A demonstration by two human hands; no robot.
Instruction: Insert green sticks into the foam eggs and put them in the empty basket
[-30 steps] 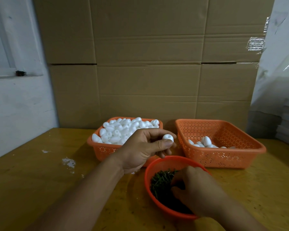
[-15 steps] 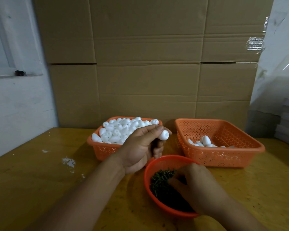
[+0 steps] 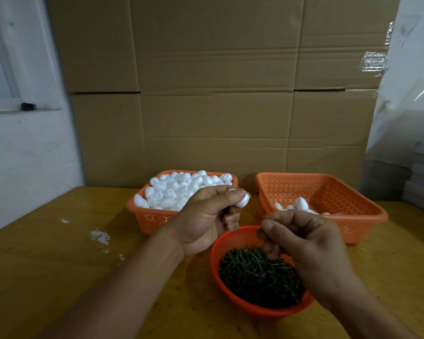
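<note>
My left hand [image 3: 206, 216] pinches a white foam egg [image 3: 242, 201] between thumb and fingertips, just above the round red bowl [image 3: 216, 255] of green sticks [image 3: 255, 275]. My right hand [image 3: 304, 243] is raised over the bowl and pinches a green stick [image 3: 259, 232] whose tip shows at the thumb. Behind on the left stands an orange basket [image 3: 142, 217] heaped with foam eggs [image 3: 176, 189]. Behind on the right, a second orange basket [image 3: 353, 218] holds a few eggs [image 3: 300, 204].
A yellow wooden table [image 3: 59, 265] carries everything; white foam crumbs [image 3: 99, 236] lie on its left part. Stacked cardboard boxes [image 3: 218, 94] form a wall right behind the baskets. A white wall and window sill are at the left.
My right hand has lifted out of the bowl with a green stick. My left hand has stayed in place, turning the egg slightly.
</note>
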